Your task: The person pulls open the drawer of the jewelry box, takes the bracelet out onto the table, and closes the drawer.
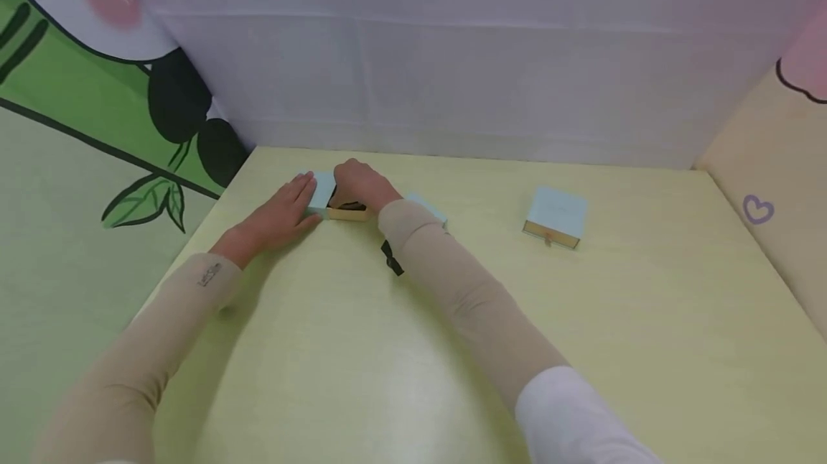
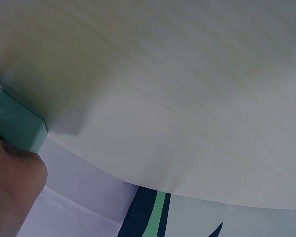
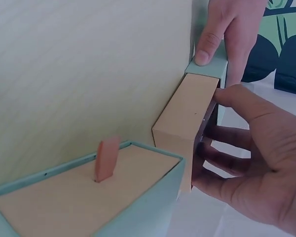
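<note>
A light blue drawer box stands at the back left of the table. Its tan inner drawer is pulled partly out of the sleeve towards the right. My left hand holds the sleeve, fingers lying across the top and thumb along the near side. Over the drawer is my right hand, its fingers bent down into the dark inside and the thumb by the near rim. Whether they pinch anything in there is hidden. A second light blue box with a tan ribbon tab stands close by, partly behind my right wrist.
A third light blue box lies shut on the right part of the table, its ribbon tab facing me. Below my right cuff lies a small black bow-like piece. A pale cloth wall borders the table's back edge.
</note>
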Motion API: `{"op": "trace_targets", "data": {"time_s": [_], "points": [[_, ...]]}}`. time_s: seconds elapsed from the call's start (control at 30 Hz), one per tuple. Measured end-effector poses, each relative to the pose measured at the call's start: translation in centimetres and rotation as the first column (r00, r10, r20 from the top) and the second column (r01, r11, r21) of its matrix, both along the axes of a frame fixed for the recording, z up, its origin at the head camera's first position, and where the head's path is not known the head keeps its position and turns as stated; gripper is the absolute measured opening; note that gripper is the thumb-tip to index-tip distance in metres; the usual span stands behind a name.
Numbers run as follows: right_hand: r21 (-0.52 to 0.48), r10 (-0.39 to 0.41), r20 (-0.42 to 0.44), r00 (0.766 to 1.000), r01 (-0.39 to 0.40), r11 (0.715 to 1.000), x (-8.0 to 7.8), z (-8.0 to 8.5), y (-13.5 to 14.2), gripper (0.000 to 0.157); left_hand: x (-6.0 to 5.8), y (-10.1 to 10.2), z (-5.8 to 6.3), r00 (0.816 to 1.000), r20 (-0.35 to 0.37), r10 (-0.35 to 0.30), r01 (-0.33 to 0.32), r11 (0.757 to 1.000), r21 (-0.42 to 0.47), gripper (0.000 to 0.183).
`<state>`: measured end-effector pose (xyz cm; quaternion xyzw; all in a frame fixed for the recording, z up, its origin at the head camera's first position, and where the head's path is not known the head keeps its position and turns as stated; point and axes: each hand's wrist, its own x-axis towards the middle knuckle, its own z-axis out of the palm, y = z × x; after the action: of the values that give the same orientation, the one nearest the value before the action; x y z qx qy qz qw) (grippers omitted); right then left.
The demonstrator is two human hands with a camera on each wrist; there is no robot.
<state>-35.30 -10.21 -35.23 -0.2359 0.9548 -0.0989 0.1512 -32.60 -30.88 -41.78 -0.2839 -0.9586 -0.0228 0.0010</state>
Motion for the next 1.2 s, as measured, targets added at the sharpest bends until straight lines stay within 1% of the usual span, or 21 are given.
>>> {"op": "trace_targets", "data": {"time_s": [0.17,0.27,0.4,0.47,0.6,0.7,0.8,0.9,1.03,1.1,1.2], "points": [[0.005,0.021,-0.016,1.0,-0.021,1.0,0.1,-0.1,0.2,0.037,-0.1,0.0,0.0,1.0,-0.008,-0.003,0.003,1.0,0.001,0.075],[0.006,0.031,-0.031,0.999,-0.031,1.0,0.1,-0.4,0.2,0.041,-0.1,0.0,0.0,1.0,-0.003,0.006,-0.006,1.0,-0.02,0.075],[0.003,0.046,-0.052,0.998,-0.046,0.999,-0.1,-0.4,0.2,0.035,0.0,-0.1,0.3,1.0,0.007,0.014,-0.014,1.0,-0.028,0.075],[0.011,0.077,-0.077,0.994,-0.076,0.997,-0.2,-0.3,0.2,0.031,0.0,-0.1,0.5,1.0,0.014,0.017,-0.016,1.0,-0.021,0.075],[0.036,0.18,-0.137,0.974,-0.177,0.984,-0.3,0.1,0.2,0.028,-0.3,-0.4,0.6,0.999,0.034,0.03,-0.029,0.999,-0.021,0.077],[0.025,0.245,-0.165,0.955,-0.244,0.969,0.2,0.2,0.2,0.029,-0.7,-0.6,0.4,0.999,0.031,0.027,-0.026,0.999,-0.028,0.078],[-0.014,0.269,-0.168,0.948,-0.275,0.961,1.0,0.2,0.2,0.029,-0.9,-0.8,0.1,1.0,0.02,0.019,-0.018,0.999,-0.036,0.077],[-0.027,0.317,-0.17,0.933,-0.326,0.945,1.9,0.1,0.0,0.025,-1.1,-0.8,0.1,1.0,0.019,0.023,-0.023,0.999,-0.038,0.075],[0.009,0.399,-0.187,0.897,-0.405,0.914,2.8,0.1,-0.4,0.022,-1.1,-0.6,0.5,0.999,0.022,0.031,-0.03,0.999,-0.026,0.072],[0.024,0.42,-0.179,0.89,-0.423,0.906,3.0,0.1,-0.7,0.02,-1.1,-0.4,0.7,0.999,0.022,0.034,-0.033,0.999,-0.025,0.07],[0.039,0.437,-0.157,0.886,-0.437,0.899,3.3,-0.2,-1.1,0.019,-1.1,-0.1,1.1,0.999,0.026,0.033,-0.033,0.999,-0.015,0.069]]}}
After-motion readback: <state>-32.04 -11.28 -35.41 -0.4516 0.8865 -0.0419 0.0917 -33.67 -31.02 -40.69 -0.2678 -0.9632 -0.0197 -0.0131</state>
